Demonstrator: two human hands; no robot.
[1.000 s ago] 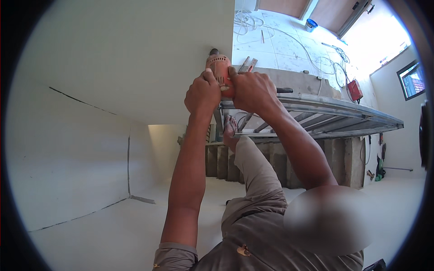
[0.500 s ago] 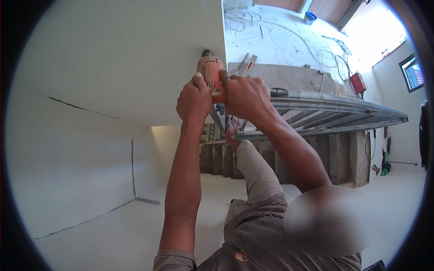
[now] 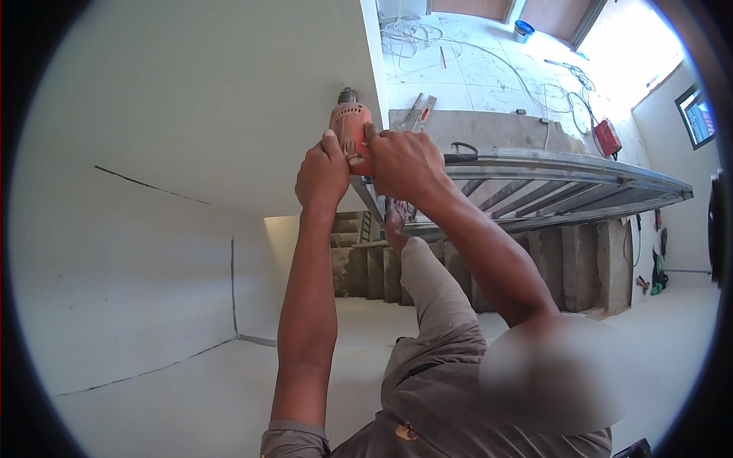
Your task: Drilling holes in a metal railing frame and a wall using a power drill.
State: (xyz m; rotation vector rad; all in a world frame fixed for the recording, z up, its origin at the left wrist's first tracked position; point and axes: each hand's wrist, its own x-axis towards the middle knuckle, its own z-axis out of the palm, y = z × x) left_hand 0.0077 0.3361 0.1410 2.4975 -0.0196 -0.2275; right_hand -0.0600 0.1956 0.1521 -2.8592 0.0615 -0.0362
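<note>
**Drill held in both hands against a white panel**

Along the lower edge of the frame, the person's grey-brown shirt is seen, with both bare forearms reaching up toward the middle. Just above centre, an orange power drill is gripped from both sides: the left hand is wrapped closed around its left flank, and the right hand is closed over its body and rear, likely so that the tool is steadied and pushed straight. The drill's dark nose is set against the white panel that fills the upper left; whether a bit is sunk into it cannot be told. Right of the hands, a metal frame of rails is spread toward the right edge, with a wooden board lying on it. Beyond, at the upper right, a tiled floor is crossed by loose cables, with a red box and a blue bucket farther off.
</note>
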